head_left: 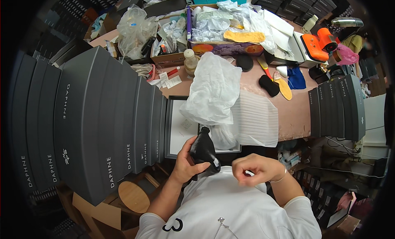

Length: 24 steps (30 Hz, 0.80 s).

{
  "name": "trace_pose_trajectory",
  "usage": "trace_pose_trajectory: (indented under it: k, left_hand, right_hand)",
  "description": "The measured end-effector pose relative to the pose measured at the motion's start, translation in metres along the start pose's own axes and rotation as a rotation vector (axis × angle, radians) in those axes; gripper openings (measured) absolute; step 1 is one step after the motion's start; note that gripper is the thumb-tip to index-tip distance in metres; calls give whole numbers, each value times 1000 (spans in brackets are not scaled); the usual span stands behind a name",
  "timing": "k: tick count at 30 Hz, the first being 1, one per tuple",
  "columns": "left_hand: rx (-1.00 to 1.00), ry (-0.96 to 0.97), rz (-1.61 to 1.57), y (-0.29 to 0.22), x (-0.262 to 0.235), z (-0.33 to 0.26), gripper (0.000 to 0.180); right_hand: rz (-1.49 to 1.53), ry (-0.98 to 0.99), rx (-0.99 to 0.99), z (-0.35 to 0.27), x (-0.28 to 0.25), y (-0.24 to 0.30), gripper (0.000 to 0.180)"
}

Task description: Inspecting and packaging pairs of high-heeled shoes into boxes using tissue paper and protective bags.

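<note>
My left hand (185,167) is wrapped round a black shoe (202,147), held tilted close to my shirt, with a small pale patch near its lower end. To the right of the shoe and apart from it, my right hand (256,168) is closed with the fingers curled in. A dark spot shows between its fingers, too small to name. Just beyond the shoe lies an open shoebox (174,134) with a white inside. Crumpled white tissue paper (214,89) covers part of this box, and a ribbed translucent packing sheet (257,120) spreads over its right side.
Dark shoeboxes (92,128) stand in a tall row at left, with another stack (339,109) at right. Behind are a carton of crumpled paper (224,48), a pump bottle (190,60), a yellow insole (284,89), a black sponge-like pad (268,86) and an orange device (314,46).
</note>
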<state>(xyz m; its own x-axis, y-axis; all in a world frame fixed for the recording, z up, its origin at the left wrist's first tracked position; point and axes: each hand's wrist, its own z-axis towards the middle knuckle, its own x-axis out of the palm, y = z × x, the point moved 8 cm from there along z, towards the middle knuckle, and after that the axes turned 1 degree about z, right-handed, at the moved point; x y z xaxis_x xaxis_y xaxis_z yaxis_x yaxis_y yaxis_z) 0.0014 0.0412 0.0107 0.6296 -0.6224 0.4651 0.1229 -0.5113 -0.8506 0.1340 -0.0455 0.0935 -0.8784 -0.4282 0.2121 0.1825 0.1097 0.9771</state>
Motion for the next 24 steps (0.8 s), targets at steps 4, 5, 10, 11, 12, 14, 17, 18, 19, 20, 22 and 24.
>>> trace_pose_trajectory:
  k: [4,5,10,11,12,14,17,18,19,20,22,24]
  left_hand:
    - [0,6,25,-4,0,1,85]
    - [14,4,47,-5,2,1,84]
    - [132,-136,254,-18,14,-6,80]
    - [154,-158,301,-20,15,-8,79]
    - [171,-186,344,-20,15,-11,78]
    - [203,-215,446,-21,18,-14,78]
    - [216,-231,541,-20,17,-18,77]
    - [210,-242,551,-19,16,-19,77]
    - [205,-253,561,-18,15,-20,77]
    - [204,-259,564,-16,14,-21,77]
    - [204,-274,577,-14,11,-22,76]
    - [194,-272,562,-14,11,-22,75]
  right_hand:
    - [-387,-517,146,-6,-36,-16,9]
    - [-395,-550,108,1,-34,-10,11]
    - [-586,-542,60,23,-15,6,18]
    - [-591,-559,40,25,-14,9,19]
    - [-593,-570,25,26,-14,10,20]
    - [-620,-578,1,25,-13,11,20]
    - [-721,-556,-13,26,-10,12,18]
    - [-773,-540,-8,28,-7,13,18]
    - [-825,-524,-3,29,-5,13,17]
    - [-862,-532,-21,30,-4,13,16]
    - [-931,-545,-67,32,-2,13,15]
    - [-961,-531,-66,35,-3,14,16]
